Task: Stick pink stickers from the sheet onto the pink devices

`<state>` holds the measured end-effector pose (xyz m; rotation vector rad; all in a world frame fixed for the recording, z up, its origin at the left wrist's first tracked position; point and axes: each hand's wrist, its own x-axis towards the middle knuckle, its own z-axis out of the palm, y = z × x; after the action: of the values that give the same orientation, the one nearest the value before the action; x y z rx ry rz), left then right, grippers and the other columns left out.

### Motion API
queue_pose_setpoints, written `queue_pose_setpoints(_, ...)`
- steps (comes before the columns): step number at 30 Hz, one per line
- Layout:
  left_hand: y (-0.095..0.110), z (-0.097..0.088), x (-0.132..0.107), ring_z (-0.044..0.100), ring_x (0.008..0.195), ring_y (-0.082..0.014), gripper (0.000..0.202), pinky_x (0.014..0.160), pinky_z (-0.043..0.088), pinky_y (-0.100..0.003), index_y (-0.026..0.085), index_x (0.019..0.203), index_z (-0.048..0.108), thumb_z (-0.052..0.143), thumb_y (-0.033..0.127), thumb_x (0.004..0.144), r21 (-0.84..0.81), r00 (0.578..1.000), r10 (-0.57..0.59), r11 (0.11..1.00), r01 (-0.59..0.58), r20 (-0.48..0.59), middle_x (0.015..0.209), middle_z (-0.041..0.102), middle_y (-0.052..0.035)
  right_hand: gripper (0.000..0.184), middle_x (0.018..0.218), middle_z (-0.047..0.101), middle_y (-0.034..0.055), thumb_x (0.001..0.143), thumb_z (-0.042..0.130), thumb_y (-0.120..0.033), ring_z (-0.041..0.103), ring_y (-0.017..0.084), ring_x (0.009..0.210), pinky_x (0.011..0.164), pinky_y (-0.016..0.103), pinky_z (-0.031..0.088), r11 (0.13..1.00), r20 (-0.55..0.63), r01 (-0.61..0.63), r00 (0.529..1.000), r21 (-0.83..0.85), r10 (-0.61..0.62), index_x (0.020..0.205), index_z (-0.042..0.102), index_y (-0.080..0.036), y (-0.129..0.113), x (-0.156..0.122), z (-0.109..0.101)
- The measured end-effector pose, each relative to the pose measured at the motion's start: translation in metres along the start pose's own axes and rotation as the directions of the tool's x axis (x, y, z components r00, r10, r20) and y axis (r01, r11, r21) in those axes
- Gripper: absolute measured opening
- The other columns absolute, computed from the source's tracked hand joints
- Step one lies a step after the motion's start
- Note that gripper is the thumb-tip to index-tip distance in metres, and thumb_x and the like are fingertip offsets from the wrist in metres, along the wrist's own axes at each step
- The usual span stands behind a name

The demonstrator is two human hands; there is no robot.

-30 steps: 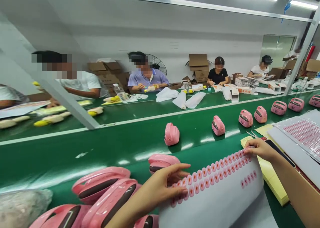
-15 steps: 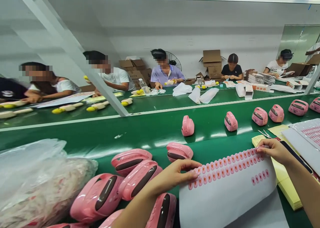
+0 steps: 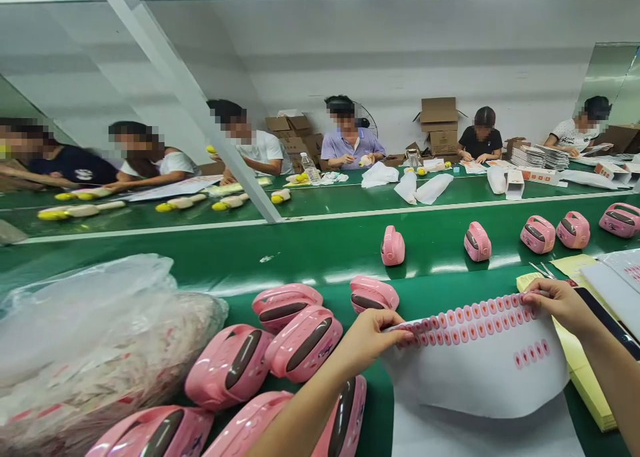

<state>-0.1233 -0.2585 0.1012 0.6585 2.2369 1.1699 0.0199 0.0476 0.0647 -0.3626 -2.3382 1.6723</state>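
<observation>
A white sticker sheet (image 3: 480, 370) with rows of small pink oval stickers lies between my hands above the green conveyor belt (image 3: 300, 257). My left hand (image 3: 370, 340) pinches the sheet's upper left corner, fingers closed on it. At the upper right corner my right hand (image 3: 557, 303) grips the same sheet. Several pink toy cases (image 3: 300, 340) with dark windows lie piled on the belt just left of my left arm.
More pink cases (image 3: 477, 241) stand spaced along the belt to the right. A crumpled plastic bag (image 3: 90, 337) fills the lower left. Yellow pads (image 3: 580, 357) and more sticker sheets (image 3: 620, 277) lie at right. Several people sit working across a second belt (image 3: 350, 203); a slanted metal post (image 3: 200, 110) crosses the view.
The view has swung left, so the belt items shifted right. My left hand has closed from flat fingers into a pinch on the sheet's corner, and the sheet's top edge has lifted.
</observation>
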Motion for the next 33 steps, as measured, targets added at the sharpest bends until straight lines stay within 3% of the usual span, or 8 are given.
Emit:
queue_pose_setpoints(3, 0.004, -0.004, -0.006, 0.057, 0.067, -0.0188, 0.020, 0.067, 0.045, -0.031, 0.018, 0.066, 0.065, 0.062, 0.036, 0.057, -0.016, 1.000, 0.008, 1.000, -0.007, 0.027, 0.062, 0.062, 0.0015, 0.039, 0.058, 0.057, 0.0001, 0.066, 0.064, -0.055, 0.050, 0.013, 0.057, 0.057, 0.025, 0.039, 1.000, 0.006, 0.009, 1.000, -0.004, -0.009, 0.061, 0.061, -0.016, 0.002, 0.003, 0.001)
queue_pose_setpoints(6, 0.004, -0.008, -0.012, 0.059, 0.081, -0.0190, 0.056, 0.075, 0.047, -0.031, 0.019, 0.101, 0.062, 0.072, 0.028, 0.047, -0.092, 0.997, 0.033, 0.995, -0.027, 0.068, 0.083, 0.066, 0.0016, 0.042, 0.057, 0.055, -0.0001, 0.067, 0.062, -0.058, 0.048, 0.013, 0.057, 0.057, 0.026, 0.038, 1.000, -0.012, 0.002, 1.000, -0.003, -0.002, 0.059, 0.059, -0.017, 0.004, 0.005, 0.001)
queue_pose_setpoints(8, 0.003, -0.010, -0.015, 0.058, 0.090, -0.0196, 0.069, 0.081, 0.046, -0.031, 0.020, 0.109, 0.058, 0.075, 0.021, 0.043, -0.133, 0.996, 0.038, 0.991, -0.027, 0.079, 0.093, 0.065, 0.0001, 0.043, 0.057, 0.054, -0.0002, 0.067, 0.061, -0.059, 0.047, 0.013, 0.056, 0.056, 0.026, 0.037, 1.000, -0.010, -0.011, 1.000, -0.006, 0.011, 0.058, 0.058, -0.017, 0.007, 0.006, 0.000)
queue_pose_setpoints(12, -0.002, -0.011, -0.014, 0.060, 0.091, -0.0231, 0.050, 0.081, 0.046, -0.034, 0.018, 0.096, 0.065, 0.073, 0.029, 0.047, -0.197, 0.998, -0.016, 0.980, 0.028, 0.062, 0.097, 0.068, -0.0040, 0.044, 0.057, 0.052, -0.0007, 0.064, 0.062, -0.060, 0.045, 0.013, 0.055, 0.055, 0.026, 0.035, 0.999, -0.005, -0.036, 0.999, 0.005, 0.036, 0.058, 0.057, -0.017, 0.011, 0.008, -0.001)
queue_pose_setpoints(17, 0.002, -0.010, -0.013, 0.062, 0.074, -0.0230, 0.027, 0.076, 0.047, -0.036, 0.017, 0.068, 0.069, 0.069, 0.038, 0.051, -0.244, 0.998, -0.039, 0.969, 0.026, -0.049, 0.069, 0.070, -0.0023, 0.040, 0.056, 0.050, -0.0023, 0.063, 0.066, -0.055, 0.044, 0.012, 0.057, 0.057, 0.026, 0.033, 0.998, -0.028, -0.029, 0.999, 0.048, 0.030, 0.057, 0.056, -0.017, 0.007, 0.010, 0.001)
queue_pose_setpoints(22, 0.000, 0.001, -0.020, 0.064, 0.082, -0.0245, 0.047, 0.075, 0.049, -0.034, 0.017, 0.084, 0.069, 0.073, 0.051, 0.052, -0.409, 0.976, -0.108, 0.912, 0.023, -0.187, 0.080, 0.073, -0.0036, 0.038, 0.056, 0.048, -0.0032, 0.059, 0.068, -0.052, 0.041, 0.010, 0.055, 0.056, 0.024, 0.031, 0.996, -0.023, -0.014, 1.000, 0.093, 0.016, 0.059, 0.057, -0.016, 0.003, 0.013, -0.001)
queue_pose_setpoints(26, -0.020, 0.023, -0.012, 0.066, 0.070, -0.0231, 0.053, 0.064, 0.052, -0.034, 0.019, 0.090, 0.060, 0.067, 0.060, 0.057, -0.556, 0.932, -0.176, 0.830, -0.032, -0.316, 0.075, 0.071, -0.0012, 0.042, 0.058, 0.047, -0.0034, 0.064, 0.060, -0.058, 0.041, 0.010, 0.056, 0.054, 0.023, 0.031, 0.999, 0.026, 0.013, 1.000, 0.039, -0.014, 0.061, 0.054, -0.016, 0.004, 0.018, -0.004)
queue_pose_setpoints(33, -0.049, 0.044, 0.038, 0.066, 0.079, -0.0263, 0.053, 0.066, 0.052, -0.034, 0.018, 0.097, 0.054, 0.052, 0.062, 0.067, -0.185, 0.884, -0.118, 0.982, 0.036, -0.453, 0.076, 0.069, -0.0038, 0.035, 0.059, 0.054, -0.0024, 0.072, 0.059, -0.048, 0.050, 0.011, 0.059, 0.054, 0.022, 0.035, 0.898, 0.007, -0.164, 0.983, -0.407, 0.183, 0.060, 0.054, -0.016, 0.018, 0.052, 0.004)
